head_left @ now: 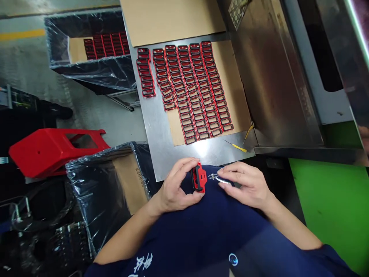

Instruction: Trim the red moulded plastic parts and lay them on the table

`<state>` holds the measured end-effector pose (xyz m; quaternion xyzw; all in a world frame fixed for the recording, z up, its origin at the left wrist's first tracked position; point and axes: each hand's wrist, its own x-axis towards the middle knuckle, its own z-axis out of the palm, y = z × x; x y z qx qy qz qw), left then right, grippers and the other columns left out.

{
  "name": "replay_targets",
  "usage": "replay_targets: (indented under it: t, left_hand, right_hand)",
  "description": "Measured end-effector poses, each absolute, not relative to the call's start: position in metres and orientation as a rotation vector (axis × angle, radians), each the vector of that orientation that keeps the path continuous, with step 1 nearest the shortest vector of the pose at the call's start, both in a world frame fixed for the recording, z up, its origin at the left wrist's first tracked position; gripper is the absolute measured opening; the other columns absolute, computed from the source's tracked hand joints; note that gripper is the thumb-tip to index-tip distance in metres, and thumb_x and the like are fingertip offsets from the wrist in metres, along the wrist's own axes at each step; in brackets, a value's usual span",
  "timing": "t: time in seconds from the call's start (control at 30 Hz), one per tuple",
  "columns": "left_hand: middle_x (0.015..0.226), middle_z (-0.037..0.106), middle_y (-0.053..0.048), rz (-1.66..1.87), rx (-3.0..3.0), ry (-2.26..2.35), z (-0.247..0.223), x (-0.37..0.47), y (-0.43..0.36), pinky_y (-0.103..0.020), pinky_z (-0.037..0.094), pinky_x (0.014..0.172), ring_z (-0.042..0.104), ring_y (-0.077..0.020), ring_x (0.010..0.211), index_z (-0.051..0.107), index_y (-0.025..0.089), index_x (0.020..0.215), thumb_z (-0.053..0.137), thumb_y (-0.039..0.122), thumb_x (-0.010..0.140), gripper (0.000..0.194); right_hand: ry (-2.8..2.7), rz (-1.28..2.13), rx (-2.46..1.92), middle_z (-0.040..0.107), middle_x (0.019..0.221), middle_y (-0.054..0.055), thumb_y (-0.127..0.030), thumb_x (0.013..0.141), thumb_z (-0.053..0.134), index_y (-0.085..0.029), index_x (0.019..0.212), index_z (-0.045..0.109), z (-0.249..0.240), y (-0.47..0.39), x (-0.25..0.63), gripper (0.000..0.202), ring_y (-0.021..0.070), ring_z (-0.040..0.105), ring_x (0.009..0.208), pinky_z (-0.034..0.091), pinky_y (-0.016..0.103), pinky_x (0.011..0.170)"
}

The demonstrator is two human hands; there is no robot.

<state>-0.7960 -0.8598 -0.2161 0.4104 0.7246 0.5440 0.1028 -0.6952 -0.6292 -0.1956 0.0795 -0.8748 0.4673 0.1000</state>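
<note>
Broadly, surface (161,154): bare metal, carrying cardboard and ranked pieces; the work in hand is held off its near edge, before the dark shirt.
Far lined bin (98,68): left of the surface, with similar pieces inside.
Cardboard sheet (235,92): lies flat beneath most of the ranks.
Rows of pieces (197,90): red and black, in close columns; a shorter column (146,73) stands apart on bare metal.
Left hand (177,188): grip clamped on one red-and-black part, thumb at its lower end, fingers at the upper.
Right hand (249,182): grip closed round the handles of the pliers (218,178).
Yellow-handled tool (239,147): lies unused near the surface's corner.
Red-and-black part (203,177): between the left thumb and fingers, tilted, its red face toward the pliers.
Plier tips (211,176): just beside the part, not touching; the step looks like lining them up with it. The next move seems to call for a steady left grip and a precise approach.
</note>
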Motion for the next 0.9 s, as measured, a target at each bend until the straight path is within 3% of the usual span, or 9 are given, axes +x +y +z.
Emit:
replay_targets:
  t: [0.37,0.9]
  left_hand:
    - [0.126,0.057,-0.017,1.608,1.33,2.15,-0.217,-0.795,-0.862,-0.043,0.057,0.092,0.061,-0.0269,0.113,0.034,0.021,0.151,0.071,0.027,0.082,0.079]
    - [0.126,0.056,-0.018,1.605,1.351,2.144,-0.218,-0.794,-0.861,-0.042,0.057,0.094,0.059,-0.0266,0.114,0.035,0.019,0.151,0.071,0.027,0.082,0.078]
  right_hand:
    - [-2.524,1.334,0.513,0.07,0.103,0.007,-0.023,0.092,0.071,-0.018,0.096,0.074,-0.187,-0.651,-0.706,0.006,0.0136,0.066,0.076,0.053,0.025,0.065]
    - [-2.538,1.312,0.547,0.069,0.104,0.007,-0.021,0.091,0.073,-0.016,0.097,0.072,-0.183,-0.649,-0.705,0.007,0.0133,0.065,0.077,0.052,0.025,0.067]
